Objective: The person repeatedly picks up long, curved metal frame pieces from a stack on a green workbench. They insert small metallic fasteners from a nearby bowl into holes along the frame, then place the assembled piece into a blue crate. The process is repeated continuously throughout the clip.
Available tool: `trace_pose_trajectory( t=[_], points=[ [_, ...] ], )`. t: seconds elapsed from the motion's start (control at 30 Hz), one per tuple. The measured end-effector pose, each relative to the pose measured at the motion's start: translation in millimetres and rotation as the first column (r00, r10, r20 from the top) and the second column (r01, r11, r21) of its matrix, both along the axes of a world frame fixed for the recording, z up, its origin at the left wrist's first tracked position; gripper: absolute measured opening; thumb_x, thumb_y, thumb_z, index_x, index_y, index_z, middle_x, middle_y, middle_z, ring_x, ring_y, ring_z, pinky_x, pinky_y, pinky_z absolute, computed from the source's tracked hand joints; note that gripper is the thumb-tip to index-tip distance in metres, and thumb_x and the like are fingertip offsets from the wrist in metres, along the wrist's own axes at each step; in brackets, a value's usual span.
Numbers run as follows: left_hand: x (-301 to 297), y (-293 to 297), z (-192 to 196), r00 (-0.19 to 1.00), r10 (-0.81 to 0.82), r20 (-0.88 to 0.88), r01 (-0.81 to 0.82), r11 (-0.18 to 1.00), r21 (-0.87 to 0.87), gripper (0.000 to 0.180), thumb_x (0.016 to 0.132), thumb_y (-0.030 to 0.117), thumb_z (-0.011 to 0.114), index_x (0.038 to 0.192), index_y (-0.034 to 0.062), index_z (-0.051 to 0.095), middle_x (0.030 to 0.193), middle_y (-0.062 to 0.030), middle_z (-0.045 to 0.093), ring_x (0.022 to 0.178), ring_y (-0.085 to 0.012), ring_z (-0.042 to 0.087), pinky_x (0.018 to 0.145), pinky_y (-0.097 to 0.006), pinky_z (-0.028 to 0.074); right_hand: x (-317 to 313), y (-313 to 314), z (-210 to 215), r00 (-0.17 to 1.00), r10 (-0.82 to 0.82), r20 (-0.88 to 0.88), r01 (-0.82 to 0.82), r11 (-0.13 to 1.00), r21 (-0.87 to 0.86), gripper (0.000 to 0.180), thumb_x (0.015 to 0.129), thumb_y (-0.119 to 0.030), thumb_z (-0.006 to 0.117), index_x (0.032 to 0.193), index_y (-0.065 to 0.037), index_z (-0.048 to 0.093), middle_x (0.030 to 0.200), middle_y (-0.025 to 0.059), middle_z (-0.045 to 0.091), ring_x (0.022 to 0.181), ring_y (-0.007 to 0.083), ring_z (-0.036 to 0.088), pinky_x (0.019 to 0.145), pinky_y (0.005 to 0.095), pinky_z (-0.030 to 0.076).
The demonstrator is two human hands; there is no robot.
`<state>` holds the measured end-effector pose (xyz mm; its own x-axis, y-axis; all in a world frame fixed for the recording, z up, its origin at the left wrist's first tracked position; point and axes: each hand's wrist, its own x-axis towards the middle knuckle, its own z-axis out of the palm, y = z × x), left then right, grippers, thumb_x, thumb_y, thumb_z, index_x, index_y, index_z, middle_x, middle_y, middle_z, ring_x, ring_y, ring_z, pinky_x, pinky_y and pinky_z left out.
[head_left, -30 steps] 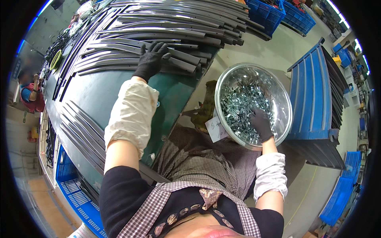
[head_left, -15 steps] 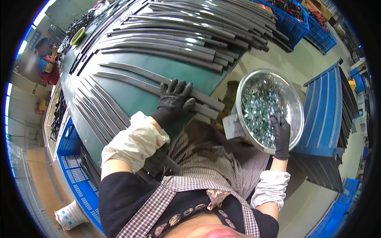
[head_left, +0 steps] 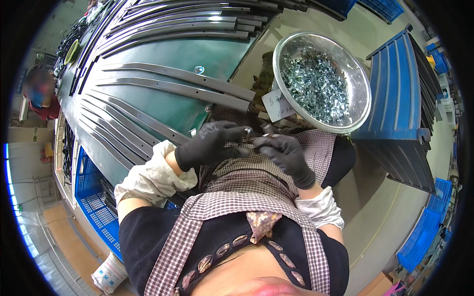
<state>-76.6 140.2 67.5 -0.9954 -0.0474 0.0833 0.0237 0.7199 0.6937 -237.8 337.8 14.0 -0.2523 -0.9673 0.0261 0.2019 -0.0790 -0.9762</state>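
Both of my black-gloved hands are raised in front of the checked apron. At the fingertips of my left hand (head_left: 212, 143), whose fingers are curled, there is a small shiny metal piece (head_left: 248, 130). My right hand (head_left: 286, 155) faces it in a pinch, with a little metal piece (head_left: 267, 130) from the bowl's kind showing at the tips. Beyond them, two long dark strips (head_left: 182, 89) with small holes lie side by side on the green table (head_left: 148, 106). A round clear bowl (head_left: 364, 111) of small metal pieces (head_left: 318, 84) stands to the right.
More dark strips (head_left: 187, 24) lie at the table's far side and on its left (head_left: 116, 128). A written card (head_left: 277, 105) leans by the bowl. A blue bin (head_left: 395, 93) stands at right, a blue crate (head_left: 101, 212) at left. Another person (head_left: 42, 93) is at far left.
My left hand has let go of the two strips and come back toward my body. My right hand has left the bowl and moved left to meet it.
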Motion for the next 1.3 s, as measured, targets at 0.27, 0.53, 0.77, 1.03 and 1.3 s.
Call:
trace_pose_trajectory(
  t=[0.27, 0.53, 0.77, 1.03, 1.3],
  points=[
    [-1.6, 1.3, -7.7, 0.969, -0.164, -0.186, 0.072, 0.904, -0.422, 0.035, 0.076, 0.016, 0.074, 0.110, 0.0077, 0.069, 0.089, -0.0060, 0.067, 0.074, -0.0227, 0.066, 0.062, -0.036, 0.053, 19.0, -7.9, 28.9, 1.000, 0.010, -0.003, -0.009, 0.974, 0.226, 0.031, 0.091, -0.013, 0.073, 0.116, 0.003, 0.064, 0.091, 0.0017, 0.066, 0.081, 0.0052, 0.056, 0.071, 0.0236, 0.048],
    [-5.3, -1.2, -15.3, 0.926, -0.282, -0.251, 0.067, 0.778, -0.624, 0.035, 0.076, 0.019, 0.068, 0.109, 0.0088, 0.065, 0.084, -0.0028, 0.058, 0.073, -0.0202, 0.062, 0.061, -0.034, 0.050, 13.3, -17.2, 17.9, 0.992, 0.113, 0.060, -0.124, 0.960, 0.249, 0.037, 0.091, -0.017, 0.071, 0.122, 0.002, 0.063, 0.093, -0.0026, 0.062, 0.082, 0.0060, 0.053, 0.076, 0.0251, 0.047],
    [-15.8, -57.1, -18.0, 0.966, -0.024, -0.258, -0.151, 0.757, -0.636, 0.053, 0.074, 0.034, 0.079, 0.119, 0.0099, 0.067, 0.099, -0.0085, 0.065, 0.091, -0.0285, 0.063, 0.080, -0.042, 0.050, -6.3, -27.1, -7.4, 0.900, -0.111, -0.422, 0.193, 0.968, 0.159, 0.036, 0.092, -0.027, 0.070, 0.113, 0.001, 0.063, 0.086, 0.0090, 0.069, 0.072, 0.0177, 0.065, 0.066, 0.0332, 0.051],
    [-16.5, -87.7, -44.2, 0.973, 0.123, -0.194, -0.186, 0.919, -0.348, 0.051, 0.069, 0.023, 0.081, 0.116, 0.0093, 0.068, 0.102, -0.0094, 0.066, 0.100, -0.0328, 0.060, 0.092, -0.046, 0.047, -26.7, -56.0, -9.2, 0.317, -0.085, -0.945, 0.212, 0.977, -0.016, 0.037, 0.087, -0.026, 0.072, 0.115, -0.002, 0.063, 0.088, 0.0162, 0.070, 0.081, 0.0292, 0.071, 0.070, 0.0401, 0.054],
    [-20.6, -89.9, -49.7, 0.978, 0.084, -0.192, -0.135, 0.952, -0.273, 0.045, 0.065, 0.020, 0.083, 0.107, 0.0112, 0.072, 0.100, -0.0058, 0.066, 0.100, -0.0313, 0.060, 0.091, -0.044, 0.048, -40.3, -72.4, -30.6, 0.680, -0.024, -0.733, 0.124, 0.989, 0.082, 0.027, 0.093, -0.029, 0.067, 0.094, -0.002, 0.067, 0.082, 0.0152, 0.066, 0.075, 0.0328, 0.065, 0.066, 0.0390, 0.050]
  ],
)
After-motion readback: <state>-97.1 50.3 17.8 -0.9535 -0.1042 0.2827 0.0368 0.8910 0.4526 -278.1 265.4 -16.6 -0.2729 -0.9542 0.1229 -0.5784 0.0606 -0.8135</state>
